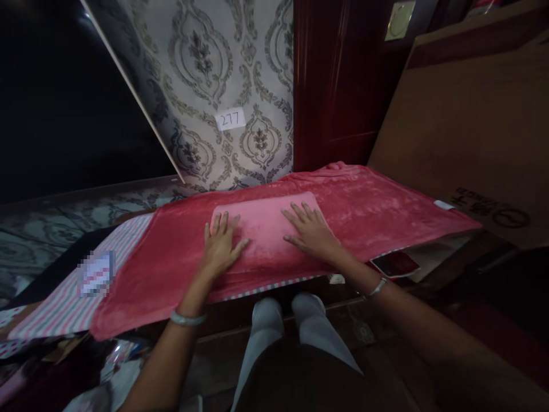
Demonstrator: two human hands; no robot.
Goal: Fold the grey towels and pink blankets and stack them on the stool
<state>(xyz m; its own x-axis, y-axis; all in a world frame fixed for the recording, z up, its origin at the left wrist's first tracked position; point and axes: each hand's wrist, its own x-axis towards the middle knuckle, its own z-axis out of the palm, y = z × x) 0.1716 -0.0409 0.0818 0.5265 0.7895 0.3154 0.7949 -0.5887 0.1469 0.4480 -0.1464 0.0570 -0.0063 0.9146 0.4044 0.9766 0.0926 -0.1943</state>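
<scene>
A folded light pink cloth [266, 223] lies flat in the middle of a larger red plush cloth [167, 269]. On the left side of the pink piece rests my left hand [221, 243], palm down with its fingers spread. My right hand [309, 232] lies on the right side of it, also palm down and fingers apart. Neither hand grips anything. Beneath the red cloth, a striped fabric [55, 312] in pink, grey and white shows at the left end and along the front edge.
A dark screen [77, 97] stands at the left, and a large cardboard box [472, 126] leans at the right. Behind are patterned wallpaper with a paper label [230, 118] reading 277 and a dark red door panel [334, 86]. A dark red booklet [395, 264] lies by the front edge.
</scene>
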